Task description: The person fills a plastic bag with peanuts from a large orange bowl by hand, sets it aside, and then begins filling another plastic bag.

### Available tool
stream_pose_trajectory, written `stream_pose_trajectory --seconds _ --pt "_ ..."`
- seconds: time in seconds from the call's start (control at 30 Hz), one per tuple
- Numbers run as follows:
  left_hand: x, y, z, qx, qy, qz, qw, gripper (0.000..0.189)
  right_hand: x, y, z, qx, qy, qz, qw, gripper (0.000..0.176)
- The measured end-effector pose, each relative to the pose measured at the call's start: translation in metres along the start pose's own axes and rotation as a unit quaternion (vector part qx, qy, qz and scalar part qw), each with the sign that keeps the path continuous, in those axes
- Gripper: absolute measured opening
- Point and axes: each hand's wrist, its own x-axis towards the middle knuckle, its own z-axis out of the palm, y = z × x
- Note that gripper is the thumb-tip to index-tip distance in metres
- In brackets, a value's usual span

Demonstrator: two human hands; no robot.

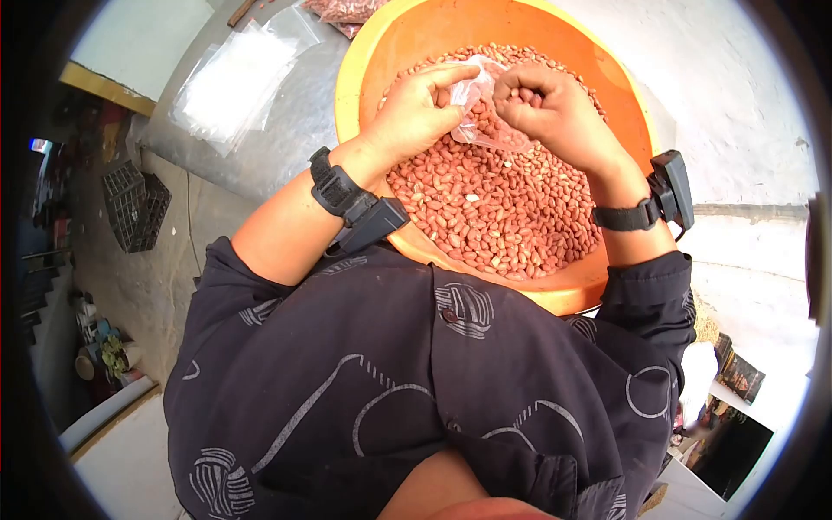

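Observation:
Reddish-brown peanuts fill much of a large orange basin in front of me. Above them, my left hand pinches the edge of a clear plastic bag between thumb and fingers. Curled around several peanuts, my right hand is at the bag's right side, close to its mouth. Some peanuts show between the curled fingers. The lower part of the bag hangs over the heap, and peanuts are visible in or through it.
A stack of clear plastic bags lies on the grey metal surface left of the basin. Bags of reddish contents are at the top edge. A dark crate stands on the floor at the far left.

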Motion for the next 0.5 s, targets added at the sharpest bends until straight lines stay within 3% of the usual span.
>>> stream_pose_trajectory --seconds 0.03,0.07,0.17,0.3,0.33,0.43,0.5 --pt "0.000 0.001 0.000 -0.007 -0.001 0.000 1.000 0.046 0.007 0.003 0.002 -0.046 0.041 -0.027 0.998 0.007" --pt "0.000 0.000 -0.001 -0.018 -0.001 -0.001 1.000 0.046 0.012 0.007 0.001 -0.091 0.024 -0.013 0.995 0.014" --pt "0.000 -0.001 -0.002 -0.002 0.012 0.002 1.000 0.046 0.013 0.018 0.004 -0.125 0.070 -0.157 0.977 0.022" --pt "-0.002 0.000 -0.004 0.024 0.014 -0.020 0.999 0.047 -0.002 0.011 -0.022 -0.060 0.116 0.062 0.989 0.016" --pt "-0.001 0.000 -0.004 0.021 0.011 -0.029 0.999 0.048 -0.004 0.021 -0.032 -0.110 0.118 0.098 0.982 0.019" --pt "0.001 -0.004 -0.004 -0.004 0.002 -0.042 0.999 0.049 -0.022 0.059 -0.048 -0.267 0.048 0.170 0.947 0.026" --pt "0.001 -0.005 -0.004 -0.001 0.008 -0.025 1.000 0.050 -0.039 0.098 -0.053 -0.339 -0.101 0.252 0.901 0.034"
